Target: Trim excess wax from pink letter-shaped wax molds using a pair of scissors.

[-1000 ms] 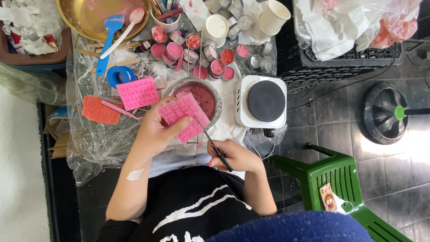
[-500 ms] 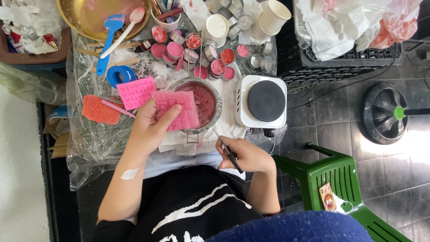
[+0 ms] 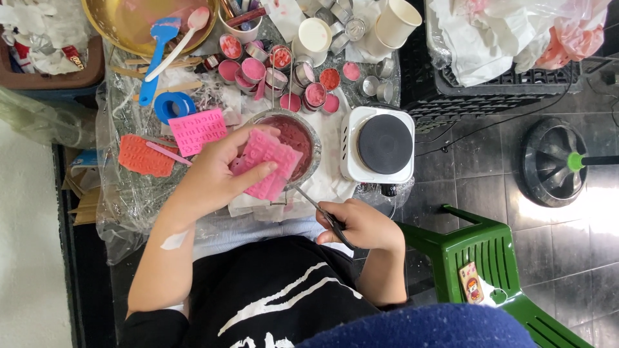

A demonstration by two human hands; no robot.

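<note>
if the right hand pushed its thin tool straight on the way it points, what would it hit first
Most likely the pink mould held in the left hand; the right hand aims its tool at the mould's lower edge, though depth is unclear.

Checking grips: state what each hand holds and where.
Left hand grips the pink mould by its near edge. Right hand holds a thin dark tool at its rear end.

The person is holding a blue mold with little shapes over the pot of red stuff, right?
Not quite. The head view shows the left hand holding a pink mold, not a blue one, over the pot of red stuff.
</note>
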